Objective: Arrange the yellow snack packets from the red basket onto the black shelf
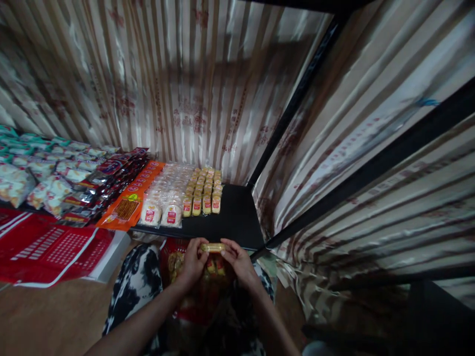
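Between my two hands is a small yellow snack packet [213, 247], held level by its ends. My left hand [193, 262] pinches one end and my right hand [237, 259] pinches the other. Below them, between my knees, sits a red bag [193, 309] with more yellow packets in it, partly hidden by my hands. On the black shelf [237, 217] beyond, rows of similar yellow packets [202, 195] stand stacked. Clear packets of round white crackers [162, 207] line up directly to their left.
Left along the shelf lie an orange package [129, 200], dark red packets [107, 173] and several white snack bags [52, 193]. A red printed sheet [55, 247] hangs at the front edge. Black metal posts [297, 94] and striped sheeting [185, 84] enclose the back and right.
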A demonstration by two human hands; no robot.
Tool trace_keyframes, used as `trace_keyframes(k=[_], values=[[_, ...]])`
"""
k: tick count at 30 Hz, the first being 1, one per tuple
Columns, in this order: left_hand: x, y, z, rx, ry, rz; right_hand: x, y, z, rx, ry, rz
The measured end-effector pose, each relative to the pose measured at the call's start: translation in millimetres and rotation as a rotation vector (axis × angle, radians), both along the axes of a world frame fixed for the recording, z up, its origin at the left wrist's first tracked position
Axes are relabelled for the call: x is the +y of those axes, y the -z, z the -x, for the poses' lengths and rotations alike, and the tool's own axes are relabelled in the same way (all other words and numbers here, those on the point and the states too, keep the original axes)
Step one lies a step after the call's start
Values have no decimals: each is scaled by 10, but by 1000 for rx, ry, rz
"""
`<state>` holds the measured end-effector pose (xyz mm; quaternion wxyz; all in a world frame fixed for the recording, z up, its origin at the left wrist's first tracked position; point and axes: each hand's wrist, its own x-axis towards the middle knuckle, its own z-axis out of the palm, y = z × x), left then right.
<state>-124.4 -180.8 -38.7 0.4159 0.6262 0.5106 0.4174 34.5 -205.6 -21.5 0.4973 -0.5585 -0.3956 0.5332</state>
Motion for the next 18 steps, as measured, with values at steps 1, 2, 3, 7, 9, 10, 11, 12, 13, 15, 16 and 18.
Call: trace_keyframes(k=[1, 2, 3, 7, 9, 10, 11, 12, 13, 15, 16, 18], values=[[23, -33, -22, 9, 13, -30, 9, -13, -23, -3, -5, -10], [53, -62, -45, 14, 25, -56, 24, -20, -48, -16, -6, -24], [91, -90, -72, 17, 35, -77, 45, -21, -75, -35, -3, -39], [327, -219, -201, 36, 105, -110, 201, -16, -207, -188, 35, -112], [494, -304, -281, 69, 161, -133, 315, -42, -293, -356, 66, -179], [587, -348, -327, 97, 190, -149, 377, -66, -339, -464, 75, -212], [683, -393, -376, 132, 219, -166, 441, -95, -385, -574, 73, -239], [781, -437, -429, 173, 247, -180, 506, -125, -429, -677, 66, -259], [879, -480, -487, 217, 273, -190, 573, -150, -471, -763, 60, -273], [1066, -559, -613, 306, 326, -210, 715, -171, -542, -859, 59, -294], [1150, -597, -681, 343, 349, -223, 791, -162, -572, -866, 66, -299], [1290, -668, -821, 387, 369, -252, 957, -106, -625, -803, 102, -286]])
